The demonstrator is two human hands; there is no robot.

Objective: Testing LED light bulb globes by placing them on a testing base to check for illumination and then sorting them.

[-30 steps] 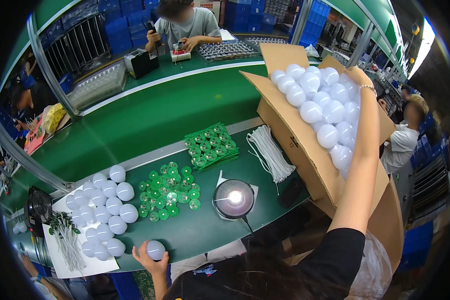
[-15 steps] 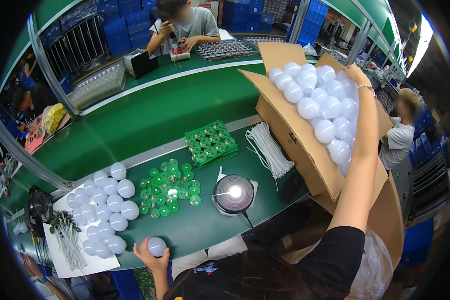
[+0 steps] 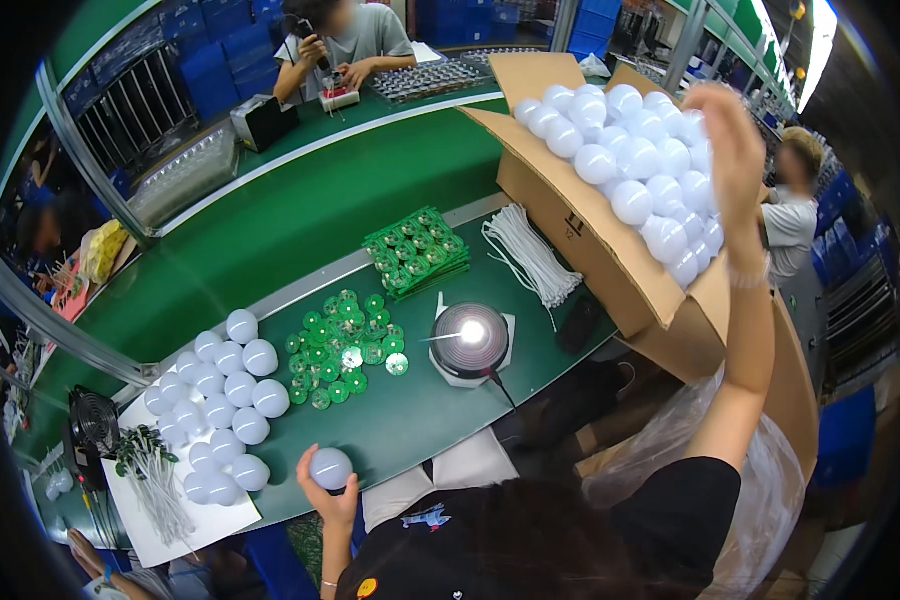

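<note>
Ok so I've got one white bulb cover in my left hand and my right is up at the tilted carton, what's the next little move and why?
Probably set the bulb cover in your left hand down beside the group of white covers on the white sheet; it sits at the bench edge, just right of them. Your right hand is raised over the carton full of covers, well placed to take another.
</note>
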